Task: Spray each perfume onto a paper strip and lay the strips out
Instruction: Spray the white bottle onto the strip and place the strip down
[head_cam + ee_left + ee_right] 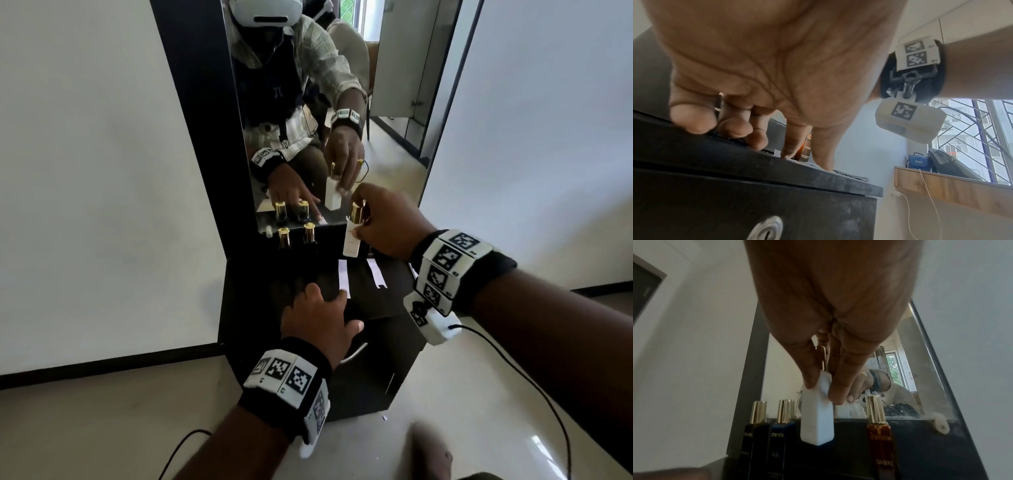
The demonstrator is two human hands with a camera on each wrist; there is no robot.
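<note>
Pinching a white perfume bottle near its gold cap, right hand in a narrow grip, bottle raised clear of the black table. Pressing down with spread, straight fingers, left hand flat on the table, one fingertip on a white paper strip. Second strip just beside. Two dark gold-capped bottles upright by the mirror.

White gold-capped bottle aloft, two strips flat
</note>
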